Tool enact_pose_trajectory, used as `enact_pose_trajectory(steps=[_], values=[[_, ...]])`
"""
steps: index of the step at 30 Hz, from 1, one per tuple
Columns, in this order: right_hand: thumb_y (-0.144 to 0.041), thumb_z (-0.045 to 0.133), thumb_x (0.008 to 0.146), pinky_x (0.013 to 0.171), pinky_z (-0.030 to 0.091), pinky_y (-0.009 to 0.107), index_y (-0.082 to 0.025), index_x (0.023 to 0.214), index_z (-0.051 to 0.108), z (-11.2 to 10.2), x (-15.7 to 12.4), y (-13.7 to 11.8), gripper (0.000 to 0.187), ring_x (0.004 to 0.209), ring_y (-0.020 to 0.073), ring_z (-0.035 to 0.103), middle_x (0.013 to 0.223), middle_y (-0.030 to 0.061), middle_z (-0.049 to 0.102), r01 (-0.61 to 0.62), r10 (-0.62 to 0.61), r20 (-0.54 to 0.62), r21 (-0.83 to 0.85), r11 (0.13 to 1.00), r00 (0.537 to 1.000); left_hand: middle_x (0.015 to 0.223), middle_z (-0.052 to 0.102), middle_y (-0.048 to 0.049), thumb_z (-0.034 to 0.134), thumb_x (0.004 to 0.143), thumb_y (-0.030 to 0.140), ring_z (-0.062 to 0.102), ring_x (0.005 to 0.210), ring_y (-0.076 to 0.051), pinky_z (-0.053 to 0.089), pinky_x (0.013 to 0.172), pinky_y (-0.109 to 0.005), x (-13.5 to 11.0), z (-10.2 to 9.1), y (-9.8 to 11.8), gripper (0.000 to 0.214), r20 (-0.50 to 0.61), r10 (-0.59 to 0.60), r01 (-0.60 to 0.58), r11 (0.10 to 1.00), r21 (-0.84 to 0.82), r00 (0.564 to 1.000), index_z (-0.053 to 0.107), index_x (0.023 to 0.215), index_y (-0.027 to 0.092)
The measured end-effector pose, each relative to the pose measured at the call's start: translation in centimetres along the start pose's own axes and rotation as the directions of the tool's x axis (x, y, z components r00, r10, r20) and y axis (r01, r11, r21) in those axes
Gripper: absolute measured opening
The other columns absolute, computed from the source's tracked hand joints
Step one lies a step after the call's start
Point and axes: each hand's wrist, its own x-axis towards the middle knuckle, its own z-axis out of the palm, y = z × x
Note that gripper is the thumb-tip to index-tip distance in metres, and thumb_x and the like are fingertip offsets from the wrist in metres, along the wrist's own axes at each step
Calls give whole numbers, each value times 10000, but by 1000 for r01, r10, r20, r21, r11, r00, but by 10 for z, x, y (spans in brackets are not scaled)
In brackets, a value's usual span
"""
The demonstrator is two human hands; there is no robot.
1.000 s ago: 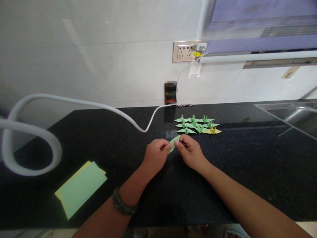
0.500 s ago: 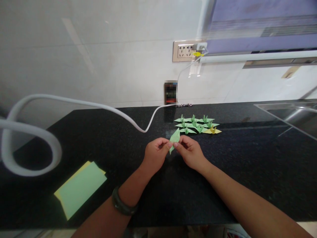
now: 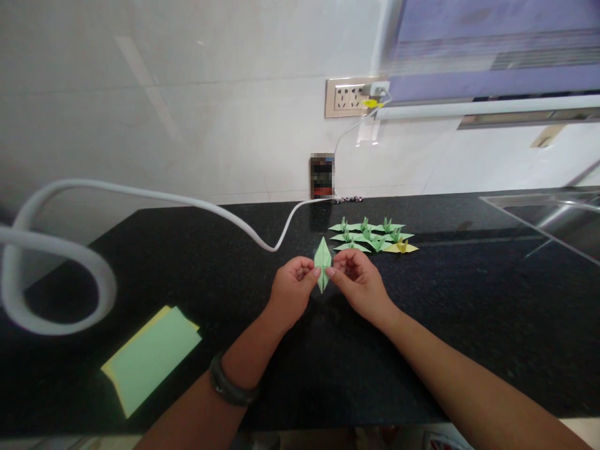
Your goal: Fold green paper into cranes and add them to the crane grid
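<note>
A small green piece of folded paper [image 3: 322, 253], diamond-shaped with a crease down its middle, is held upright above the counter. My left hand [image 3: 294, 289] pinches its left edge between thumb and fingers. On the other side, my right hand [image 3: 359, 282] has its thumb on the paper's right edge, with the fingers curled behind. Just beyond my right hand stand several green paper cranes [image 3: 365, 232] in rows, with one yellow paper crane [image 3: 402, 247] at the near right end.
A stack of green and yellow paper sheets [image 3: 152, 362] lies at the left on the black counter [image 3: 225, 250]. A thick white cable [image 3: 187, 199] loops across the left side. At the back, a phone-like object [image 3: 322, 176] leans against the wall below a socket [image 3: 349, 98]. A sink [image 3: 553, 215] is at the right.
The folded paper has turned from a slant to nearly upright, its creased face now toward me. My right hand's fingers have shifted slightly away from it.
</note>
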Motion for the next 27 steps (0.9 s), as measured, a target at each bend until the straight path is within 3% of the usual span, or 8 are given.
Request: enact_pose_trajectory(steps=[4, 8, 27], values=[[-261, 546, 713, 495, 366, 208, -180, 741, 495, 0, 0, 1, 100, 547, 94, 438, 626, -16, 474, -3, 4, 14, -67, 998, 1000, 625, 551, 10, 563, 679, 296, 507, 556, -82, 399, 555, -212, 0, 2, 1, 168, -2, -30, 30, 997, -67, 1000, 517, 736, 145], [-274, 530, 726, 504, 378, 212, -182, 790, 500, -1, 0, 3, 116, 557, 99, 448, 642, -11, 489, -26, 24, -21, -79, 997, 999, 621, 555, 8, 578, 661, 287, 507, 567, -82, 401, 571, -215, 0, 2, 2, 165, -10, -28, 28, 996, -80, 1000, 531, 713, 138], [-269, 533, 716, 528, 388, 224, -184, 816, 526, -3, 2, 4, 132, 584, 111, 457, 660, -1, 503, -8, 5, -34, -94, 996, 999, 617, 533, 12, 561, 678, 302, 469, 567, -82, 378, 550, -209, 3, -2, -4, 163, -15, 76, -73, 988, 136, 997, 543, 699, 141]])
